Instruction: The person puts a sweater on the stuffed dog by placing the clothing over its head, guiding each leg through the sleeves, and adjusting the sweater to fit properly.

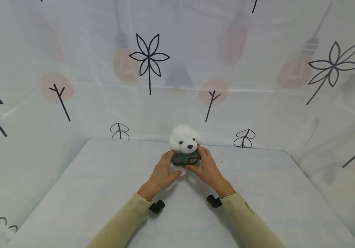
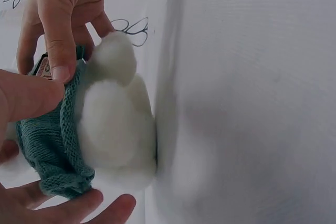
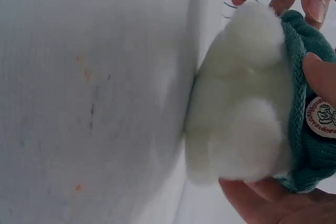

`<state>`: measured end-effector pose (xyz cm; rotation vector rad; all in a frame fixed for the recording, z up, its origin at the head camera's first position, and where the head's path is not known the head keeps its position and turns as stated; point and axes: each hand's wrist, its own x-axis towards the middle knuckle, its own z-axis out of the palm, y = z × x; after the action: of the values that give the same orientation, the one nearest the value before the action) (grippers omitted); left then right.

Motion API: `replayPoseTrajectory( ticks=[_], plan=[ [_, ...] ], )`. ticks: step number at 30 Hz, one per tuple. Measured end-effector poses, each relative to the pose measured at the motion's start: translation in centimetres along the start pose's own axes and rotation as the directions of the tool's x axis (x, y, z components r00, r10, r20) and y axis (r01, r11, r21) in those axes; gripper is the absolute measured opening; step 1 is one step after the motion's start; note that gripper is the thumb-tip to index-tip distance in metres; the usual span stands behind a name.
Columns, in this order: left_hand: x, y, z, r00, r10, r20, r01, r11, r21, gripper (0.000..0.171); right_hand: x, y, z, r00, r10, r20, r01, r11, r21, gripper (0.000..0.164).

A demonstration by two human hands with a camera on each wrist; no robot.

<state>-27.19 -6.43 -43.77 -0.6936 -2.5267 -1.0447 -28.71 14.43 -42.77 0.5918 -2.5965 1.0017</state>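
Note:
A white plush dog (image 1: 183, 137) in a green knitted sweater (image 1: 180, 159) sits upright on the white table, facing the head camera. On the sweater's front is a small patch (image 3: 321, 117). My left hand (image 1: 161, 173) holds the dog's side, its thumb in front and its fingers round the sweater. From the other side my right hand (image 1: 208, 170) grips the sweater, the thumb pressing its front near the lower hem. Both wrist views show the fluffy white lower body (image 2: 113, 124) below the rolled hem, touching the table. The dog's back is hidden.
The white table (image 1: 103, 186) reaches back to a pale curtain (image 1: 177, 110) printed with flowers and light bulbs. Black camera mounts (image 1: 157, 206) sit under both wrists. Small orange and dark marks (image 3: 86, 72) dot the tabletop.

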Motion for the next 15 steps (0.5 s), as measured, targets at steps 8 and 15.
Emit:
replayPoseTrajectory(
  ticks=[8,15],
  plan=[
    [0.3,0.2,-0.5,0.998,0.029,-0.057,-0.035,0.994,-0.104,0.082,0.1,-0.3,0.4,0.999,-0.033,-0.036,0.037,0.992,0.122,0.090],
    [0.5,1.0,-0.9,0.992,0.059,-0.114,-0.078,0.983,-0.169,0.076,0.3,-0.9,-0.2,0.991,-0.045,-0.122,0.064,0.985,0.157,0.078]
  ],
)
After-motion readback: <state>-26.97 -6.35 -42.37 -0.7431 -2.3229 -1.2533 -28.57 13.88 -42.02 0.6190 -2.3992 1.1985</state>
